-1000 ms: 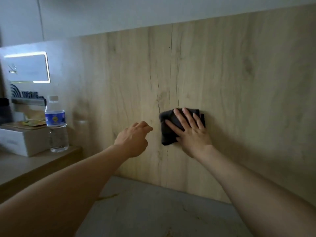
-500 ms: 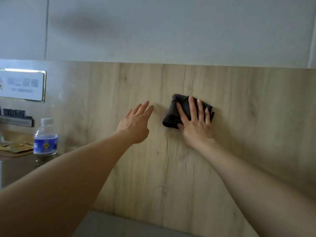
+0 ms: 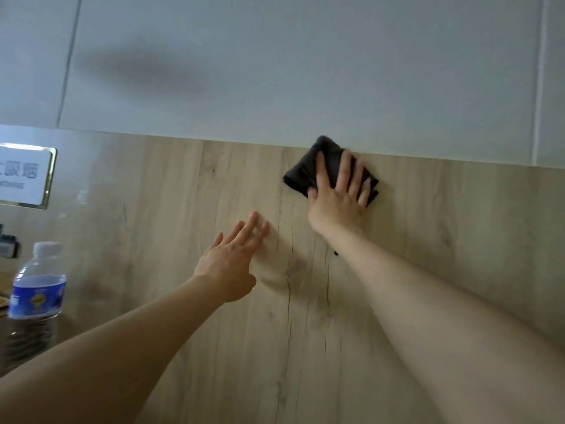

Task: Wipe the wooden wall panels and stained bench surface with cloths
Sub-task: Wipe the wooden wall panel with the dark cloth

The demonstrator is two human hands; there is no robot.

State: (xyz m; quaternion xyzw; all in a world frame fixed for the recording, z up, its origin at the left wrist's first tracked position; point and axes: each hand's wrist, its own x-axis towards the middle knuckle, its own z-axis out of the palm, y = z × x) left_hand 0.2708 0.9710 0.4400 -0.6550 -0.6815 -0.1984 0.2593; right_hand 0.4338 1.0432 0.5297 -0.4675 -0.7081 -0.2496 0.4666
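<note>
A: At the top edge of the wooden wall panel (image 3: 305, 301), just under the pale grey upper wall (image 3: 275, 71), we note the dark cloth (image 3: 301, 175) folded into a pad and lying flat against the wood. Its upper corner reaches the seam where wood meets grey.

B: We log the right hand (image 3: 337, 198) laid over it, fingers straight and spread, palm pressing the cloth to the panel. Nothing is curled round it; the cloth shows beyond the fingertips and to the left of the thumb.

A: The left hand (image 3: 229, 264) sits lower and to the left, apart from the cloth. We see fingers extended, held loosely together, gripping nothing. Whether the fingertips touch the wood we cannot tell; they are blurred.

B: Dark grain cracks run down the panel between the two forearms.

A: At far left we record a clear water bottle (image 3: 35, 298) with a white cap and blue label, standing upright. Above it, a gold-framed sign (image 3: 26, 175) is fixed to the wall, its lettering too blurred to read.
</note>
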